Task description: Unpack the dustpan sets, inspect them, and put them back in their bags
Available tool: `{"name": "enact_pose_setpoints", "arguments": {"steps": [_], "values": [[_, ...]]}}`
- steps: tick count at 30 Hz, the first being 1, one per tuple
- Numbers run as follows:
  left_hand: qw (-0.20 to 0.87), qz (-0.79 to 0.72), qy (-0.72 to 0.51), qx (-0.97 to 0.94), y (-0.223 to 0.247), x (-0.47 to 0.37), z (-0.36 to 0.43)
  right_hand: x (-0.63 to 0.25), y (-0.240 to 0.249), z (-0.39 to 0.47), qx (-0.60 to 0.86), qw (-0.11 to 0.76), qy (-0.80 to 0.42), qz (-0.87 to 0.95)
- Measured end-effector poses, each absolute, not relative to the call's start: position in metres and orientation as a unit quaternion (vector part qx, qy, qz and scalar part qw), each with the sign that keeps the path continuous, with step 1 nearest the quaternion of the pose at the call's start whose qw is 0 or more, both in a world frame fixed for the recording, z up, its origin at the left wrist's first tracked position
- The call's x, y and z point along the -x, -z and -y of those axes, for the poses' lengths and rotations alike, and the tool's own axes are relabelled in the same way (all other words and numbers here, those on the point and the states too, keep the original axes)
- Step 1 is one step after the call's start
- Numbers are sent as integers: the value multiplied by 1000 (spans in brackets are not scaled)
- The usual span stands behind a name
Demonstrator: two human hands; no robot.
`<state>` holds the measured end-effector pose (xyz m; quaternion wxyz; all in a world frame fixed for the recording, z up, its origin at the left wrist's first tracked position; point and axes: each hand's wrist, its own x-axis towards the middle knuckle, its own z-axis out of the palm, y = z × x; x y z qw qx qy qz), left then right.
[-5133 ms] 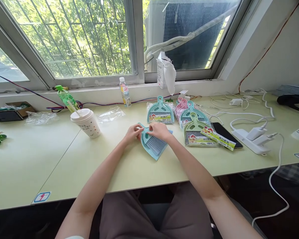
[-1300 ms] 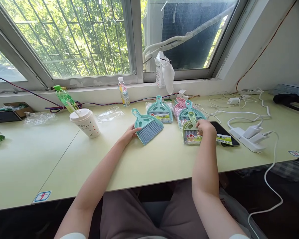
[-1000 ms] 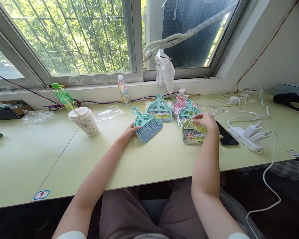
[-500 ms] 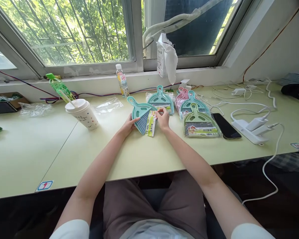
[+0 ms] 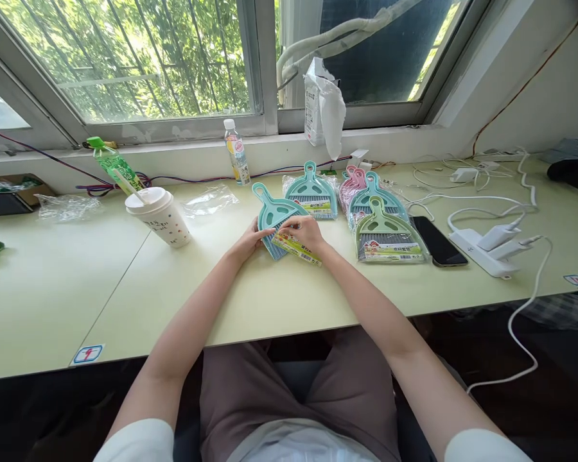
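My left hand (image 5: 250,242) grips the left edge of a teal dustpan and brush set (image 5: 272,209), which is tilted with its handle up and to the left. A yellow-green printed label (image 5: 298,248) lies slanted across the lower bristles. My right hand (image 5: 306,232) pinches this label near its upper left end, over the dustpan's right side. Behind it lies another teal set (image 5: 311,192) in clear wrap. To the right, a green set (image 5: 383,234) with a similar label lies in front of teal and pink ones.
A white lidded cup (image 5: 158,215) with a straw stands at the left, near a green bottle (image 5: 113,163). A clear bottle (image 5: 237,154) stands by the sill. A black phone (image 5: 438,242) and white power strip (image 5: 479,251) lie right.
My right hand has moved slightly left over the dustpan and turned. The label has swung from nearly upright to a slant running down to the right. My left hand keeps its grip.
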<state>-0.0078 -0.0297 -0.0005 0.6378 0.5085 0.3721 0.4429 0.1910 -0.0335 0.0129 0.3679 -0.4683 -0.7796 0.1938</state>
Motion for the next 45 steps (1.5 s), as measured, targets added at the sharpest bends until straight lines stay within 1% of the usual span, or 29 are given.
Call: {"name": "enact_pose_setpoints", "arguments": {"steps": [3, 5, 10, 14, 18, 20, 23, 26, 28, 30, 32, 36, 38, 45], "values": [[638, -365, -423, -530, 0, 8, 30, -190, -17, 39, 443, 272, -106, 848], [639, -356, -402, -551, -1, 9, 31, -188, -19, 43, 440, 239, -56, 864], [629, -356, -380, -577, -1, 11, 31, -184, -19, 49, 435, 217, -13, 874], [624, -367, -408, -556, 2, 9, 28, -184, -21, 50, 454, 230, -29, 860], [614, -379, -474, -504, 2, 9, 24, -196, -27, 43, 522, 292, -79, 797], [600, -387, -508, -481, 1, 11, 22, -206, -28, 37, 551, 319, -124, 761], [583, -404, -544, -449, 0, 15, 19, -222, -24, 26, 551, 345, -256, 716], [585, -410, -547, -437, 0, 17, 17, -232, -15, 17, 500, 382, -408, 662], [596, -400, -535, -445, 1, 16, 18, -234, -9, 12, 485, 416, -432, 636], [610, -388, -514, -462, 1, 14, 20, -233, -5, 9, 494, 450, -399, 628], [620, -380, -488, -482, 1, 12, 22, -231, -4, 8, 515, 458, -343, 639], [631, -379, -455, -502, 2, 11, 24, -226, -8, 11, 574, 382, -210, 694], [632, -376, -454, -503, 3, 11, 23, -225, -10, 13, 587, 351, -162, 711], [630, -373, -453, -509, 5, 12, 22, -225, -11, 15, 600, 328, -140, 717]]}}
